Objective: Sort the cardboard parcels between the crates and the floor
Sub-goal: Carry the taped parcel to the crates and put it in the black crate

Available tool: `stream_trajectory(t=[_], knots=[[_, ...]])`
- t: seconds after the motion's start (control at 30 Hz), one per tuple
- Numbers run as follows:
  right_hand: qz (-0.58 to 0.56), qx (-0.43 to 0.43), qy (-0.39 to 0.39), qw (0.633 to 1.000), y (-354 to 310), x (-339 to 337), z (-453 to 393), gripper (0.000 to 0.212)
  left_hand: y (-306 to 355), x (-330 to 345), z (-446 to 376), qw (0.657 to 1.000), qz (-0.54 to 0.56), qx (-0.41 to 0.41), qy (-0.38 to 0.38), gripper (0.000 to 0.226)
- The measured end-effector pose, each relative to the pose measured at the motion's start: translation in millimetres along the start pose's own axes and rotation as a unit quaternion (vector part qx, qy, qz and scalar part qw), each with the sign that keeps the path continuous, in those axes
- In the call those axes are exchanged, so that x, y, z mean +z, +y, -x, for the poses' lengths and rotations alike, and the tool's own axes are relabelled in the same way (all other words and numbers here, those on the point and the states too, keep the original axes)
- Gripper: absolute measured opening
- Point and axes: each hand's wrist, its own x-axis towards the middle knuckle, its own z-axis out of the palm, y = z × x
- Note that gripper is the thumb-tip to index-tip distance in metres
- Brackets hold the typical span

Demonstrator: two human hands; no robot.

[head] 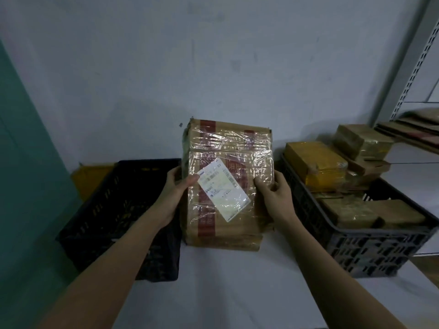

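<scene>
A large cardboard parcel [228,181], wrapped in clear tape with red stripes and a white shipping label, is held up in the middle between two crates. My left hand [177,191] grips its left edge, thumb on the label's corner. My right hand [273,193] grips its right edge, thumb on the front. A dark crate [99,210] stands at the left; I cannot make out what is inside it. A grey crate [356,241] at the right holds several taped parcels, among them a yellow one [316,162].
A pale floor runs under the crates and toward me. Behind the left crate lies a yellow parcel [90,179] near a teal wall. A metal shelf [413,119] with flat cardboard stands at the far right. A grey wall is close behind everything.
</scene>
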Motion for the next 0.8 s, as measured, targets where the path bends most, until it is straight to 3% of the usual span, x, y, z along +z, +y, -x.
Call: stream_trajectory(t=[0.07, 0.13, 0.3, 0.57, 0.8], knots=[[-0.021, 0.0, 0.031, 0.999, 0.6, 2.6, 2.7, 0.032, 3.9, 8.4, 0.2, 1.0, -0.014, 0.014, 0.015, 0.086], [-0.029, 0.004, 0.073, 0.997, 0.9, 5.3, 2.8, 0.03, 3.6, 17.0, 1.9, 0.997, -0.055, 0.051, 0.032, 0.069], [-0.045, 0.032, 0.137, 0.989, 5.6, 5.4, -1.4, 0.045, -18.0, 23.4, 3.2, 0.976, -0.199, 0.083, -0.016, 0.081], [-0.052, 0.016, 0.099, 0.994, 5.5, 10.2, -7.6, 0.051, -23.0, 29.7, 4.6, 0.967, -0.209, 0.118, 0.083, 0.07], [-0.064, 0.002, -0.057, 0.996, -0.6, 15.1, -21.2, 0.087, -13.6, 24.5, 2.0, 0.965, -0.151, 0.14, 0.161, 0.051]])
